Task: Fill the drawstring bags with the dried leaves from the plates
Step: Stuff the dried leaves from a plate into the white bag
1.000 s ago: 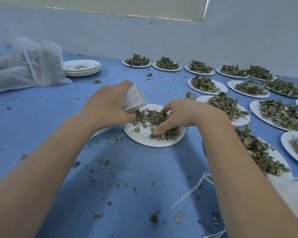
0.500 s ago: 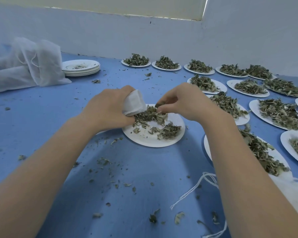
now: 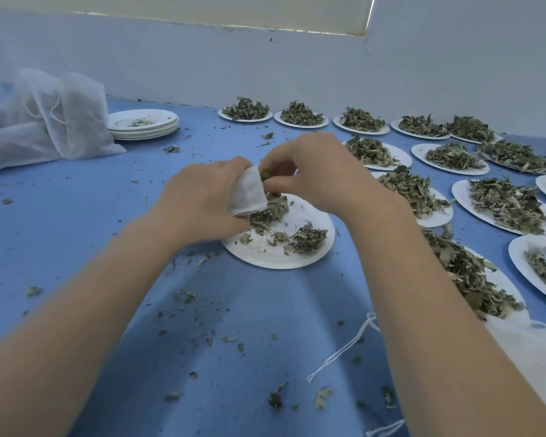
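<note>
1. Head view — left hand (image 3: 199, 200) grips the bag (image 3: 248, 192) above the plate (image 3: 281, 247).
2. Right hand (image 3: 316, 171) pinches leaves (image 3: 265, 175) at the bag's mouth — more lie on the plate.

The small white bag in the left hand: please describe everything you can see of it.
The bag is small, white, of fine woven cloth. The left hand grips it above the plate, mouth turned to the right hand, which pinches leaves at the opening. Its drawstring is not visible.
</note>
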The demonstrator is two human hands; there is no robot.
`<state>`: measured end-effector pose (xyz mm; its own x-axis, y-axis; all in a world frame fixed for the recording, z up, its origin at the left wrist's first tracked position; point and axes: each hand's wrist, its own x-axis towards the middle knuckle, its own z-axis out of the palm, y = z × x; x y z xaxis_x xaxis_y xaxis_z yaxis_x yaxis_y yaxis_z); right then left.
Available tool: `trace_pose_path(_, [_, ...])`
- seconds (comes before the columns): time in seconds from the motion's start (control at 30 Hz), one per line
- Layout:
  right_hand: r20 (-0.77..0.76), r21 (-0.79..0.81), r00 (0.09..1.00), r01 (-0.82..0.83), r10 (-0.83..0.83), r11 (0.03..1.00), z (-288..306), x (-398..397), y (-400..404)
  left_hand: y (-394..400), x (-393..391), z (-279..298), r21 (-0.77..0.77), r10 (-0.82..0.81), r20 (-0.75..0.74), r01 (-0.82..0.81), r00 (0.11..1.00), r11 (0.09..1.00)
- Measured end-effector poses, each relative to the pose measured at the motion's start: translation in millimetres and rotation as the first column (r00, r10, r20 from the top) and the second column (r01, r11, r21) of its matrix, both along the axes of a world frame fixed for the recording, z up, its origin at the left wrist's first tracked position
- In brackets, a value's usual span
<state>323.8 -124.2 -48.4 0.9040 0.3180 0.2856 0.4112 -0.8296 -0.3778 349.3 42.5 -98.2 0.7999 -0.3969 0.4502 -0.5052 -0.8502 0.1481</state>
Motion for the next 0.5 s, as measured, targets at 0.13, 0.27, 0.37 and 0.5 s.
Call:
trace_pose_path(0.13, [-0.001, 0.223, 1.0, 0.011, -0.011, 0.975, -7.5, 0.5, 7.4, -6.8, -3.7, -4.4, -0.145, -0.039, -0.027, 0.035, 0.999, 0.989])
trace_pose_path(0.27, [-0.146, 0.393, 0.987, -0.003, 0.066, 0.919, -7.8, -0.5, 6.0, -6.0, -4.1, -2.5, -0.298, -0.017, -0.043, 0.004, 0.999, 0.954])
trace_pose_path(0.37, [-0.275, 0.468, 0.937, -0.063, 0.213, 0.881, -3.7, -2.0, -3.3, -3.4, -3.2, 0.7, -0.372, -0.012, -0.07, -0.015, 0.997, 0.928])
trace_pose_path(0.5, [-0.27, 0.502, 0.925, -0.102, 0.267, 0.859, -3.7, -4.0, -9.4, 0.0, -4.2, 4.4, -0.42, -0.036, -0.096, -0.007, 0.995, 0.907])
